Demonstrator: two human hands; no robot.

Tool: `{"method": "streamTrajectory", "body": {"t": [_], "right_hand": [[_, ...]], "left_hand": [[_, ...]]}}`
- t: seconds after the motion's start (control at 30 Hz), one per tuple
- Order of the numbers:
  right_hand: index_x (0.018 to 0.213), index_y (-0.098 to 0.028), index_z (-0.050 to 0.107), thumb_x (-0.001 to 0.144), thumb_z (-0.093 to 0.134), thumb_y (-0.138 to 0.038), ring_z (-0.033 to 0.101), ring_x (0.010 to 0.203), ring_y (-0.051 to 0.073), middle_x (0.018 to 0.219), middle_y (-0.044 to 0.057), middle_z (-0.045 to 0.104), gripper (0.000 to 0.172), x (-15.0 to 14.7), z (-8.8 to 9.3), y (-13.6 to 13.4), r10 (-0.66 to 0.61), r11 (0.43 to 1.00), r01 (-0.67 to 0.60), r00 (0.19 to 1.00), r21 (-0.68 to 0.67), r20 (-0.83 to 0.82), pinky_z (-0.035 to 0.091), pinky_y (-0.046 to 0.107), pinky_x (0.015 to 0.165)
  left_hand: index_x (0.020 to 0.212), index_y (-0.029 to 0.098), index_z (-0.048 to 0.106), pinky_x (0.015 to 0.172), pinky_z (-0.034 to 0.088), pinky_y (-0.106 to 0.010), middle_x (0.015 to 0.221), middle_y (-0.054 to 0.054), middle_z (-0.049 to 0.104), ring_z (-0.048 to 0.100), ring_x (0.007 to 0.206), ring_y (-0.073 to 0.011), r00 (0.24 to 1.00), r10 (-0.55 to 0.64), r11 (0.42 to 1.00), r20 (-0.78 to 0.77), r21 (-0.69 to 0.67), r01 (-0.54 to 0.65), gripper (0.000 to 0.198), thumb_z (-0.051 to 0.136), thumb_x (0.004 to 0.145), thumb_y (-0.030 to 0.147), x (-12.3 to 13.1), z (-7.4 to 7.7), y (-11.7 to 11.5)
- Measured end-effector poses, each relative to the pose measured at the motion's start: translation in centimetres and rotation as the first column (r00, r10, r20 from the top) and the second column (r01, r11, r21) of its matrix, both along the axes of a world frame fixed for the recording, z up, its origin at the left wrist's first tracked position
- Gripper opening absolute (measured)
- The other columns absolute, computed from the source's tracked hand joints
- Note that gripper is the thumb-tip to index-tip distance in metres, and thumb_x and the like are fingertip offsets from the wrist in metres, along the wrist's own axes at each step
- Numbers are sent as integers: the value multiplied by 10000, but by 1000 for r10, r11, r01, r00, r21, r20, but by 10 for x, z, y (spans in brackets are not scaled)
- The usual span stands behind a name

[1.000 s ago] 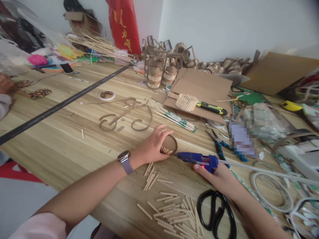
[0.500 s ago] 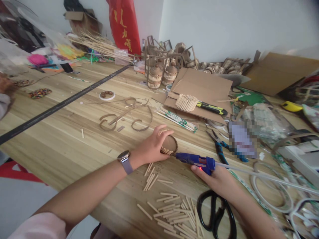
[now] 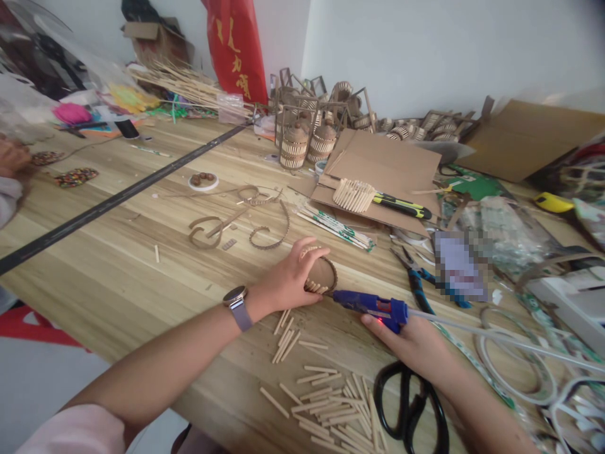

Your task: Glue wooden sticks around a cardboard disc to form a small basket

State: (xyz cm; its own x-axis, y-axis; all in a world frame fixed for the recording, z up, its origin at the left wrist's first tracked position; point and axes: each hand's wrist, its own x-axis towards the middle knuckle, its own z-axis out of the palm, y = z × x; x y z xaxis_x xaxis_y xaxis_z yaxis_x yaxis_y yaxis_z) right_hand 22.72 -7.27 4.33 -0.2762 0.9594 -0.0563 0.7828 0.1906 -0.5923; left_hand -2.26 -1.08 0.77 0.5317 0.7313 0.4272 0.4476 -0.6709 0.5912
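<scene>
My left hand (image 3: 289, 275) is curled round a small round cardboard piece (image 3: 323, 273) edged with short bamboo sticks, holding it on the wooden table (image 3: 118, 265). A watch sits on that wrist. My right hand (image 3: 412, 345) grips a blue hot glue gun (image 3: 373, 305), a white glue stick trailing out behind it. The gun's nozzle points left and touches the near right rim of the round piece. Loose short sticks (image 3: 331, 403) lie scattered near the table's front edge.
Black scissors (image 3: 410, 403) lie under my right forearm. Pliers (image 3: 416, 277), a utility knife (image 3: 401, 205), cardboard sheets (image 3: 382, 164) and finished stick baskets (image 3: 307, 139) fill the back and right. A black strip (image 3: 118, 198) crosses the table. Another person's hand (image 3: 12, 157) shows at far left.
My right hand has shifted the glue gun slightly left, bringing the nozzle against the round piece. The left hand has stayed in place.
</scene>
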Motion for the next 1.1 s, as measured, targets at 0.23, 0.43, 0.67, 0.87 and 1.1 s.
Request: {"method": "streamTrajectory", "body": {"t": [0.23, 0.43, 0.67, 0.87, 1.1], "right_hand": [[860, -230, 751, 840, 510, -532, 718, 779, 287, 860, 66, 785, 387, 0, 0, 0, -4, 1000, 4, 1000, -12, -17, 575, 377, 723], [782, -236, 738, 838, 511, -552, 706, 702, 272, 770, 54, 775, 393, 1, -1, -1, -12, 1000, 12, 1000, 6, 4, 575, 361, 682], [807, -235, 738, 842, 496, -539, 716, 734, 285, 813, 67, 779, 391, 1, -2, 0, -8, 1000, 8, 1000, 12, 2, 576, 378, 721], [839, -231, 745, 849, 486, -519, 718, 728, 275, 813, 62, 779, 388, 1, -2, -1, -5, 1000, 4, 1000, 17, 23, 578, 362, 698], [801, -214, 740, 844, 487, -524, 720, 724, 287, 788, 82, 773, 403, -1, -2, -2, -9, 1000, 9, 1000, 25, 24, 578, 375, 702]], "left_hand": [[1372, 232, 324, 1106, 381, -590, 1461, -211, 295, 393, 1379, -388, 1000, 2, 1000, 1, -9, -2, 891, 818, 640, 119, 0, 0, 0], [1378, 241, 313, 1101, 388, -592, 1459, -208, 292, 386, 1382, -392, 1000, 3, 1000, -8, -5, -3, 906, 823, 640, 119, 0, -1, 0], [1367, 215, 327, 1099, 402, -578, 1450, -218, 300, 372, 1391, -392, 1000, 5, 1000, -12, 6, -4, 873, 811, 646, 118, 0, 0, 0], [1373, 237, 319, 1090, 409, -582, 1456, -205, 300, 395, 1375, -387, 1000, 0, 1000, -10, -7, 0, 883, 811, 649, 122, 0, 1, 0], [1360, 199, 343, 1090, 412, -582, 1439, -222, 308, 365, 1390, -403, 1000, 2, 1000, -2, 7, -2, 873, 812, 630, 105, 1, 1, 0]]}}
